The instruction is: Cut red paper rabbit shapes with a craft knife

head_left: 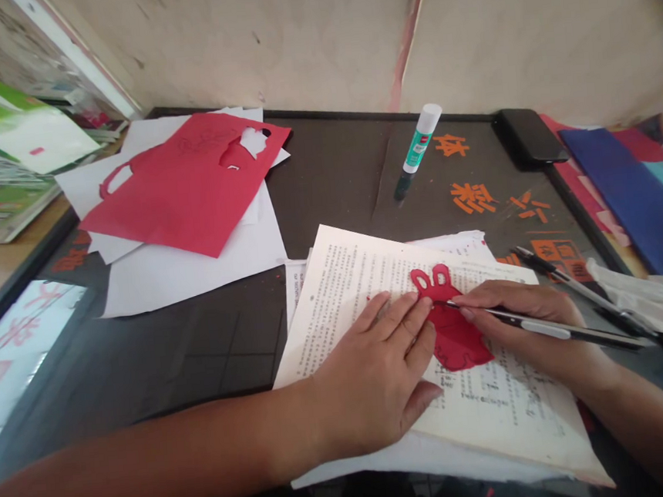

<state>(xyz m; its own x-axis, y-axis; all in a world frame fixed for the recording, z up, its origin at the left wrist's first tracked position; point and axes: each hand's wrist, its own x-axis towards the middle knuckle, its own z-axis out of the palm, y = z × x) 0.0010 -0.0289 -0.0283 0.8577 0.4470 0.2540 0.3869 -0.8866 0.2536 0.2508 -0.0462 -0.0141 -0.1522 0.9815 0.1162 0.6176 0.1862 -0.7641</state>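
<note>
A small red paper cutout [455, 330] with two ear-like loops lies on a printed text sheet [357, 277]. My left hand [377, 376] lies flat on the sheet, fingers stretched, fingertips pressing the cutout's left edge. My right hand [523, 313] is closed around a thin craft knife [547, 328], its tip touching the cutout's middle. Both rest on a dark cutting mat [212, 344].
A large red sheet [186, 184] with cut holes lies on white papers at the back left. A glue stick [419, 148], orange paper pieces [472, 197], a dark phone [530, 134], blue paper [640, 198] and another pen [578, 281] lie to the right. Books [4, 161] stack far left.
</note>
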